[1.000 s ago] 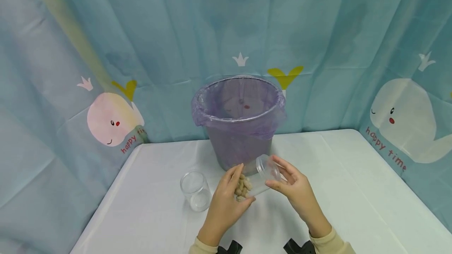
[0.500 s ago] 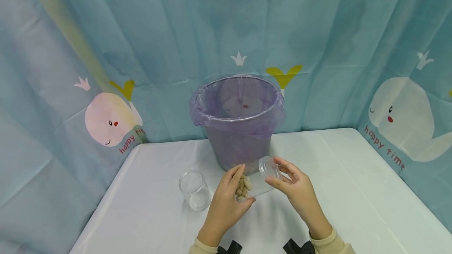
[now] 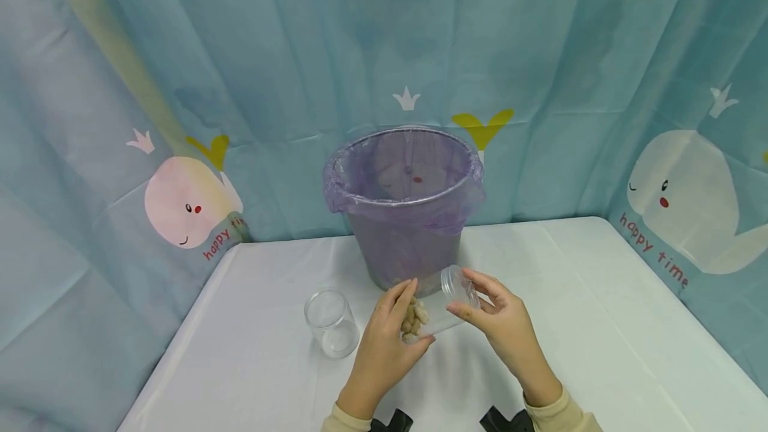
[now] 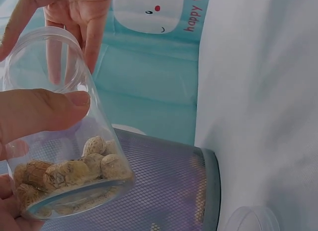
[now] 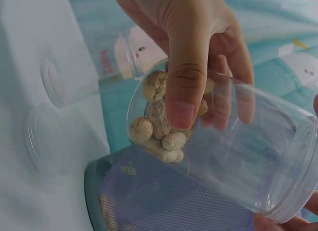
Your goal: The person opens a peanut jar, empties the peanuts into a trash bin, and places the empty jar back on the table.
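A clear jar [image 3: 437, 315] lies tilted between the two hands, with several peanuts [image 3: 413, 319] gathered at its base end. My left hand [image 3: 387, 345] grips the base end, thumb on one side and fingers on the other. At the other end, my right hand [image 3: 504, 322] pinches the clear lid [image 3: 459, 287] between thumb and fingers. The left wrist view shows the peanuts [image 4: 69, 174] inside the jar wall; in the right wrist view the thumb [image 5: 186, 92] of the left hand presses over the peanuts [image 5: 159, 121].
Behind the hands stands a mesh bin [image 3: 402, 245] lined with a purple bag [image 3: 360, 202]. A second clear jar [image 3: 332, 325] is left of the left hand on the white table [image 3: 240, 352]. A printed blue curtain [image 3: 288, 72] hangs behind and at both sides.
My right hand and the lid have shifted very slightly. My left hand keeps its hold on the jar, and the peanuts stay at the base end.
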Motion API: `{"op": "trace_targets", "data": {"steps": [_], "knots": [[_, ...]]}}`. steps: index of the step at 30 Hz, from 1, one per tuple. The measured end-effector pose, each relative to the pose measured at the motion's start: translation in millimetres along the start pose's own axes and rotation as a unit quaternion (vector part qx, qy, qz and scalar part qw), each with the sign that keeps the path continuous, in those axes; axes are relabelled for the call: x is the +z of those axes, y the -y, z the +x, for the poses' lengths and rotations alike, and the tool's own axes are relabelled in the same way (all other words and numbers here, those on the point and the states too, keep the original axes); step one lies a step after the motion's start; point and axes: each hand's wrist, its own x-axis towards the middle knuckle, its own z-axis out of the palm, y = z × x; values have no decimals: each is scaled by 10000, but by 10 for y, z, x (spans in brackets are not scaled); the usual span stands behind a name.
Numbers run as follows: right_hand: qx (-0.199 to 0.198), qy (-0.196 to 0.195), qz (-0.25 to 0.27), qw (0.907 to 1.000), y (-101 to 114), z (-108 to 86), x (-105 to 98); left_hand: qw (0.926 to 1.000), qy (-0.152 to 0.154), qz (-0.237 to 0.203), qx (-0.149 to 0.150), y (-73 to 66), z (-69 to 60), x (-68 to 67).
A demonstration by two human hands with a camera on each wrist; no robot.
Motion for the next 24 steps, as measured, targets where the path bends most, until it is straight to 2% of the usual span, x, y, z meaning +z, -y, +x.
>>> {"op": "trace_targets", "data": {"steps": [4, 8, 12, 19, 24], "knots": [[-164, 111, 70, 9998, -23, -1, -9, 9996, 138, -142, -218, -18, -3, -13], [-591, 200, 80, 9980, -21, -5, -29, 9977, 279, -349, -505, -40, 1, -30], [-901, 255, 52, 9956, -11, -14, -48, 9965, 328, -436, -631, -58, -1, -40], [-922, 407, 231, 9946, -20, 0, -82, 9966, 351, -524, -532, -71, -6, -41], [-753, 289, 332, 9962, -30, 14, -87, 9978, 402, -363, -379, -63, -7, -32]]}}
